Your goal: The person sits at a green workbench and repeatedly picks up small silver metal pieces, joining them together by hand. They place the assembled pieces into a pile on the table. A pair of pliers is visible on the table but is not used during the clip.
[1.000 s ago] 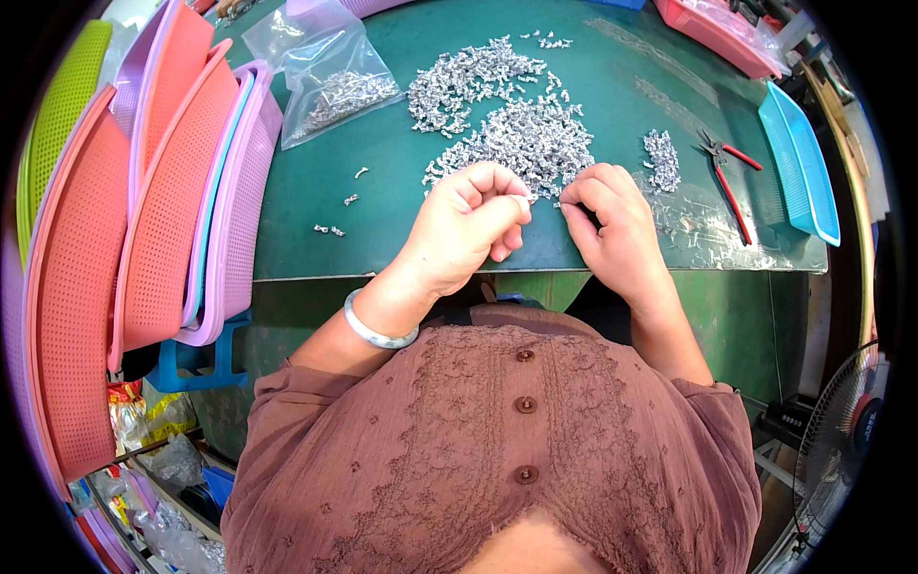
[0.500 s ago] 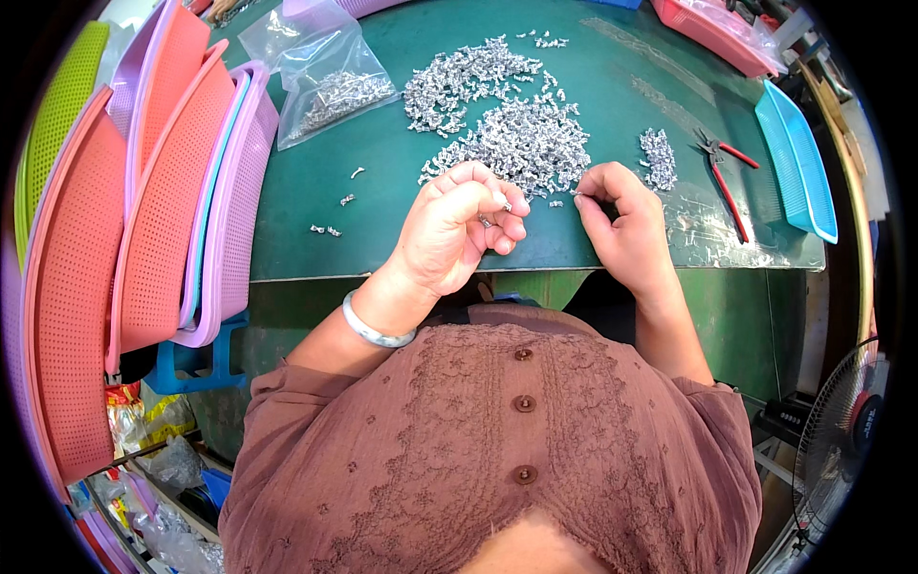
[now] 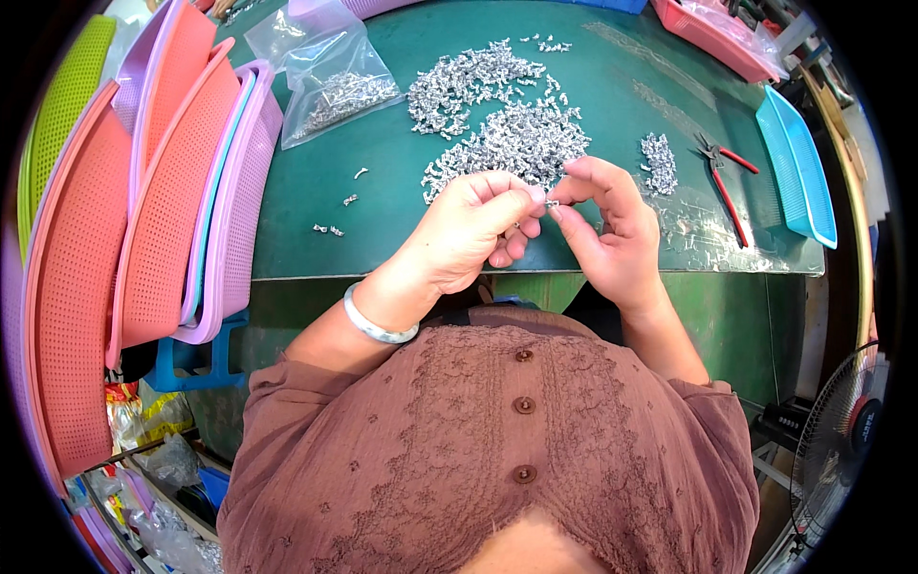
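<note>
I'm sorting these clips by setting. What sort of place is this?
Probably a small assembly or sorting workbench: heaps of small metal parts on a green table, red-handled pliers, stacked plastic trays.

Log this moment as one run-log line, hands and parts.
left hand: pinching small metal part | right hand: pinching same part | pile of metal parts: behind hands | red-handled pliers: right, untouched
</note>
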Available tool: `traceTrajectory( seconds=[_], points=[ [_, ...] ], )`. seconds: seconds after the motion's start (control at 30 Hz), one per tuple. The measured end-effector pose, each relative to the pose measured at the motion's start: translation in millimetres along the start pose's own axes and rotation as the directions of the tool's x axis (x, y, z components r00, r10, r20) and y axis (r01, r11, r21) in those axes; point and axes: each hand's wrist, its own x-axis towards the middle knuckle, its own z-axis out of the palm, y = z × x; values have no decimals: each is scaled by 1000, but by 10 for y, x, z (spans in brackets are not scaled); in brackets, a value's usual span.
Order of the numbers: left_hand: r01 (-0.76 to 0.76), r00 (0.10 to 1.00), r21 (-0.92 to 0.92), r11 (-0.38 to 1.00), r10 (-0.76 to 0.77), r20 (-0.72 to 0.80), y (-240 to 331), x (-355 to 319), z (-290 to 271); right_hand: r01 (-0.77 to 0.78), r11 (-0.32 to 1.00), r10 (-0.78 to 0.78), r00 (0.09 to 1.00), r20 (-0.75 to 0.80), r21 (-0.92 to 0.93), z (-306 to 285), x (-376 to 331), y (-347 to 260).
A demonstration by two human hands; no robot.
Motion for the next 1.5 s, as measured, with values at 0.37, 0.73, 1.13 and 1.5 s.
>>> traceTrajectory(
  seconds=[0.37, 0.73, 1.13, 1.5],
  points=[
    [-92, 996, 18, 996, 92, -13, -55, 7, 12, 28, 996, -25, 999, 45, -81, -28, 13, -56],
    [-153, 988, 21, 988, 152, 16, -99, -12, 3, 74, 986, -68, 997, 46, -146, -22, 26, -43],
    [-149, 989, -7, 989, 149, 15, -111, -11, -14, 86, 981, -77, 995, 58, -173, -67, 34, -46],
    [-147, 988, -48, 988, 149, 37, -111, -15, -33, 102, 982, -93, 994, 65, -160, -38, 35, -51]
  ],
)
